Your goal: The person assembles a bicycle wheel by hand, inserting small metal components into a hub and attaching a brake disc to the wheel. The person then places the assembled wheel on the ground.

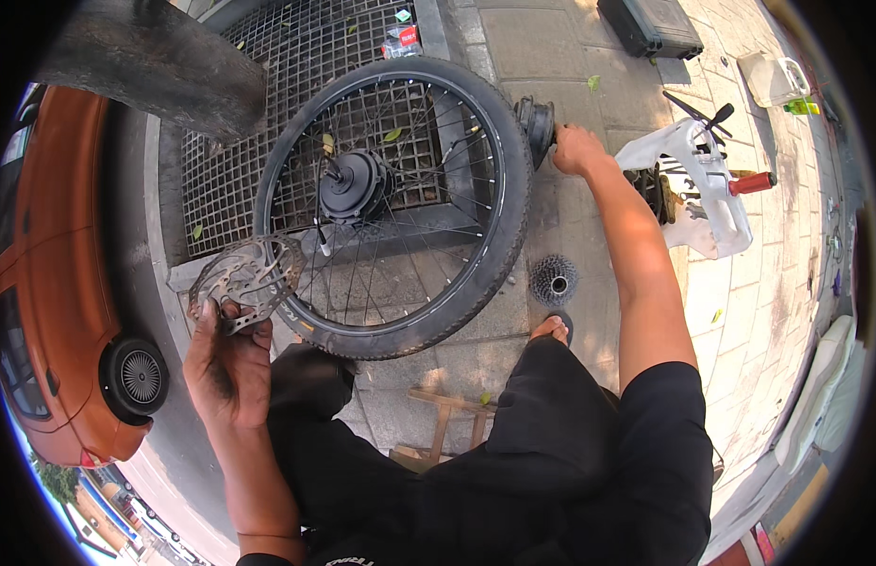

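Observation:
Pinched between the thumb and fingers of my left hand (232, 368) is a metal disc brake rotor (232, 283), raised over the lower left of a bicycle wheel. My right arm stretches forward, and my right hand (581, 151) is closed at the edge of a dark, round, spool-like part (535, 129); its fingertips are hidden. The wheel's black tyre (519, 193) rests between my hands, with a black hub motor (351, 187) in its middle. A sprocket cassette (554, 280) sits on the paving near my foot.
A white holder (707, 179) with tools and a red handle stands at right. Farther off are a black case (650, 26) and a white container (773, 80). A metal grate (221, 203) surrounds a tree trunk (164, 66). An orange car (56, 283) is left; a wooden stool (441, 424) is below me.

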Tool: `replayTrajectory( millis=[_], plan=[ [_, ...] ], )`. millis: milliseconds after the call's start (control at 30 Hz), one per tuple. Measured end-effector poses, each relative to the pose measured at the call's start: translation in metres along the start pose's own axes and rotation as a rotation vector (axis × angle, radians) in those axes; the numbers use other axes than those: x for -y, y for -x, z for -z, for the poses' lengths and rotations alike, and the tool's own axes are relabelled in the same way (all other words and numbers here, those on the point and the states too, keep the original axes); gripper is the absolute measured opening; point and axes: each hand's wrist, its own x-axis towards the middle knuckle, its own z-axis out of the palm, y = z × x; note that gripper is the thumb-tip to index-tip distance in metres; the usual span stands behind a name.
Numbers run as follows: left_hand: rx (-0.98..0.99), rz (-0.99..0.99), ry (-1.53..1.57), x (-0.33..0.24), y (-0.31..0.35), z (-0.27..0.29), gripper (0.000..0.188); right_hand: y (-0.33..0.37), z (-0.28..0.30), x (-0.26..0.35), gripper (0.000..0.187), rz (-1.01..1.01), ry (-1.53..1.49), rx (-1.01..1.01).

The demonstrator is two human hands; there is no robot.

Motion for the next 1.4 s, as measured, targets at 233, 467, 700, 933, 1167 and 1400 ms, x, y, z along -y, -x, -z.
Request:
replayTrajectory(
  millis=[233,467,700,933,1167,1400],
  plan=[
    [-0.062,0.031,-0.128,0.011,-0.023,-0.007,0.016,-0.037,-0.037,-0.008,0.037,-0.106,-0.339,0.133],
    [-0.087,0.040,-0.198,0.011,-0.033,-0.018,0.016,-0.040,-0.020,-0.031,0.035,-0.080,-0.373,0.164],
    [-0.117,0.012,-0.172,0.001,-0.033,-0.017,0.014,-0.048,0.017,-0.092,0.041,-0.395,-0.140,0.158],
    [-0.056,0.046,-0.120,0.005,-0.032,-0.022,0.014,-0.071,0.009,-0.107,0.041,-0.587,-0.194,-0.048],
    [0.052,0.032,-0.042,0.002,-0.022,-0.019,0.023,-0.031,0.054,-0.066,0.043,-0.612,0.009,0.076],
    [0.038,0.036,-0.124,0.006,0.021,-0.012,0.017,0.003,0.074,0.022,0.037,-0.234,0.304,-0.045]
  ],
)
